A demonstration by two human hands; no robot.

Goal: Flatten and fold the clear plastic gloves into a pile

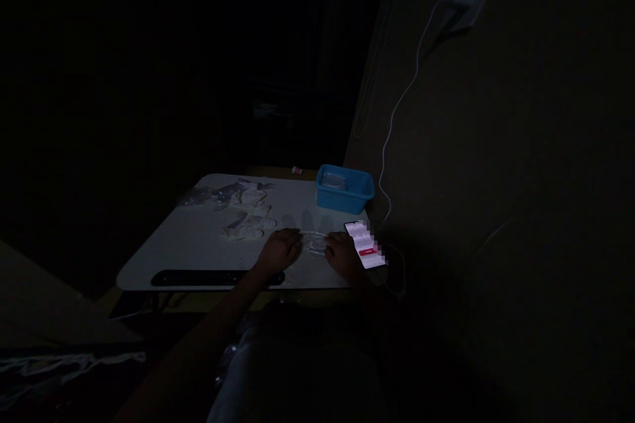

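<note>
A crinkled, shiny piece of clear plastic (313, 244), perhaps a bag, stretches between my hands low over the white table (198, 248). My left hand (281, 251) grips its left side with curled fingers. On the other side, my right hand (340, 253) has its fingers closed on the right edge. The dim light hides whether anything lies inside the plastic. To the left of my hands are several pale, flat cloth-like pieces (248, 215), with more crumpled clear plastic (201, 195) behind them. A lit phone (364, 244) lies just right of my right hand.
A blue plastic basket (342, 200) with a clear packet (334, 180) in it stands at the back right. Behind the table's far edge sits a small reddish-white item (297, 171). A white cable (397, 106) hangs from the wall socket (469, 8). A black slot (198, 277) runs along the front.
</note>
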